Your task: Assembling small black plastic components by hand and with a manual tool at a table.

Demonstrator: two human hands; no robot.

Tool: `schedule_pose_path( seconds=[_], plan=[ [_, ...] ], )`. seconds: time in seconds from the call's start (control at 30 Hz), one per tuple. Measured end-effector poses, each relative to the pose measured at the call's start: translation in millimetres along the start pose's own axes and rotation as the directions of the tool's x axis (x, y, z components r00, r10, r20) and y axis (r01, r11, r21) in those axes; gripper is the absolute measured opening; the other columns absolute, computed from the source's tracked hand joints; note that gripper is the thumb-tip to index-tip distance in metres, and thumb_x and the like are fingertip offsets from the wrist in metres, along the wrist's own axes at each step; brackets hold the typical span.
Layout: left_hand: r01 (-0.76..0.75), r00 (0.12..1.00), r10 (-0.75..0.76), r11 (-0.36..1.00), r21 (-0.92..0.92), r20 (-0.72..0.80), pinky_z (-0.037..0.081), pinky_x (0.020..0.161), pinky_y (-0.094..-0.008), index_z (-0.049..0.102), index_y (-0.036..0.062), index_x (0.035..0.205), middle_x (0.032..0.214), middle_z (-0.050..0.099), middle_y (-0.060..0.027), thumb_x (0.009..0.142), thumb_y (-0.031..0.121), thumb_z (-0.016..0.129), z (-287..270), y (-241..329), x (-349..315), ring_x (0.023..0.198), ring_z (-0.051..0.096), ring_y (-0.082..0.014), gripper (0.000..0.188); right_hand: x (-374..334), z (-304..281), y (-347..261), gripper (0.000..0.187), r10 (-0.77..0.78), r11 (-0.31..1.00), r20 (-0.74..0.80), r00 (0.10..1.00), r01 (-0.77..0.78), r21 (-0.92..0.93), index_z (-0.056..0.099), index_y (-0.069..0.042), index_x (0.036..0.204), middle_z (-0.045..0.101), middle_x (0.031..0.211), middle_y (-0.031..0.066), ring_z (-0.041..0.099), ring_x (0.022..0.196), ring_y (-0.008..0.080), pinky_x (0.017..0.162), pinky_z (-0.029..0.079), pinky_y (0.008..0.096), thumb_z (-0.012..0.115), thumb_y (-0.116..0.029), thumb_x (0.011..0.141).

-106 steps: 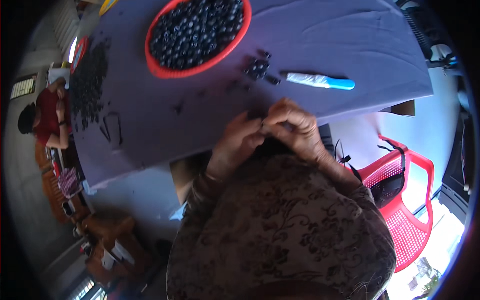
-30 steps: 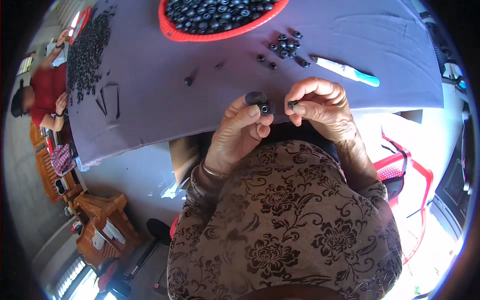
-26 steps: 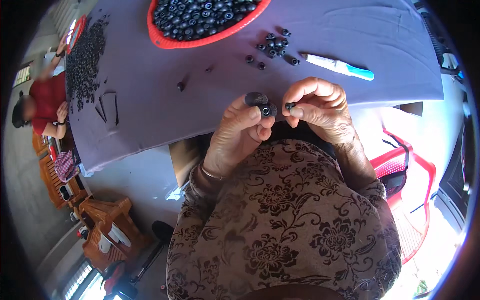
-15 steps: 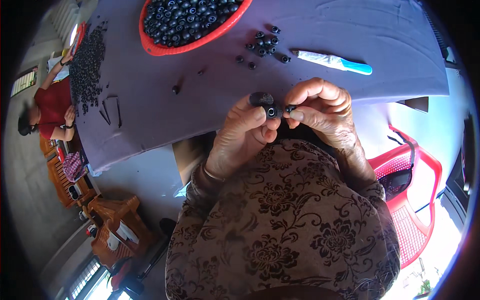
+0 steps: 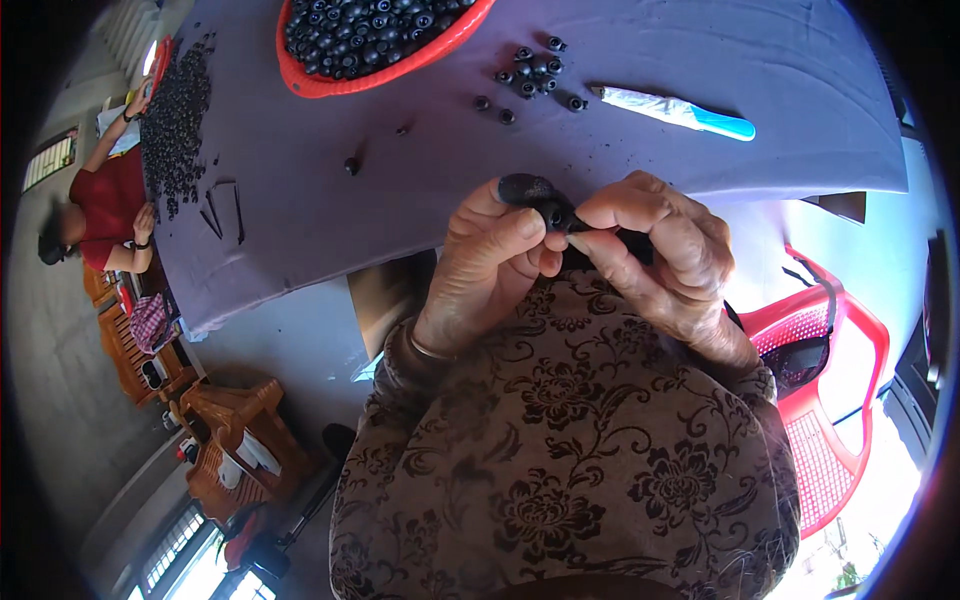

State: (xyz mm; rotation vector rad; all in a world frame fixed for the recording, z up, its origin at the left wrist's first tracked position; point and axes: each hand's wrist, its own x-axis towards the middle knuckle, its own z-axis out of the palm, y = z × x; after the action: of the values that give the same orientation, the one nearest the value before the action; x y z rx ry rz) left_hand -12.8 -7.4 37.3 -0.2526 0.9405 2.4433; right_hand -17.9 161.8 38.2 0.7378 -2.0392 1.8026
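Left hand (image 5: 480,265) pinches a black piece (image 5: 556,217), and right hand (image 5: 690,268), apart a second ago, meets it, tiny part (image 5: 574,224) in grip!

A home-like room (image 5: 62,330) is being used as a workshop. This is being shown by wooden furniture (image 5: 212,405) and a table (image 5: 270,240) bearing black parts (image 5: 175,140).

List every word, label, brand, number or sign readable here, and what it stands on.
None can be read. The black piece in the left hand, the red basket and the blue-handled tool show no legible marking; any background print would be too small or blurred.
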Motion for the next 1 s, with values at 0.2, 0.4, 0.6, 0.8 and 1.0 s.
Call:
schedule_pose_path(
  seconds=[0.2,0.4,0.6,0.8,1.0],
  plan=[
    [-0.048,0.999,0.048,0.998,0.036,0.004,0.048,0.065,-0.0221,0.059,0.0066,0.097,0.086,0.062,-0.0041,0.084,0.010,0.061,-3.0,1.8,-4.3,0.073,0.057,-0.0091,0.014,0.9,3.7,-3.5,0.024,-0.005,0.999,-0.014,1.000,0.004,-0.053,0.057,0.002,0.092,0.062,0.080,0.0107,0.059,0.064,0.0184,0.055,0.046,0.0268,0.070,0.005,0.071],
    [-0.118,0.993,0.121,0.985,0.129,-0.011,0.049,0.063,-0.0234,0.060,0.0058,0.097,0.087,0.062,-0.0052,0.082,0.007,0.061,-1.9,1.9,-6.6,0.076,0.059,-0.0110,0.015,-1.9,4.0,-3.5,0.025,0.039,0.998,0.019,0.999,-0.038,-0.058,0.056,0.001,0.092,0.062,0.080,0.0105,0.060,0.065,0.0185,0.054,0.047,0.0273,0.070,0.006,0.071],
    [-0.177,0.983,0.182,0.958,0.226,-0.002,0.050,0.060,-0.0249,0.060,0.0046,0.099,0.089,0.063,-0.0066,0.081,0.001,0.061,-7.1,0.9,-8.7,0.075,0.060,-0.0128,0.018,-5.9,7.3,3.3,0.028,-0.047,0.998,0.004,0.999,0.047,-0.042,0.054,0.002,0.093,0.062,0.082,0.0113,0.060,0.064,0.0195,0.052,0.048,0.0278,0.069,0.007,0.071],
    [-0.183,0.980,0.197,0.926,0.331,-0.009,0.050,0.058,-0.0241,0.057,0.0013,0.108,0.088,0.062,-0.0092,0.078,-0.002,0.063,-4.2,10.9,-7.1,0.072,0.059,-0.0132,0.030,1.1,3.8,0.5,0.027,0.028,0.999,0.085,0.996,-0.027,-0.017,0.054,0.001,0.092,0.062,0.080,0.0099,0.061,0.064,0.0190,0.052,0.048,0.0277,0.070,0.007,0.070],
    [-0.080,0.997,0.072,0.923,0.376,0.036,0.050,0.057,-0.0223,0.051,-0.0006,0.114,0.086,0.062,-0.0102,0.073,-0.007,0.065,-8.9,26.5,-6.9,0.066,0.059,-0.0122,0.044,16.1,-1.9,-0.5,0.027,0.144,0.986,0.283,0.948,-0.163,0.045,0.060,0.000,0.092,0.060,0.078,0.0070,0.059,0.067,0.0172,0.057,0.047,0.0268,0.073,0.002,0.068]
  ],
)
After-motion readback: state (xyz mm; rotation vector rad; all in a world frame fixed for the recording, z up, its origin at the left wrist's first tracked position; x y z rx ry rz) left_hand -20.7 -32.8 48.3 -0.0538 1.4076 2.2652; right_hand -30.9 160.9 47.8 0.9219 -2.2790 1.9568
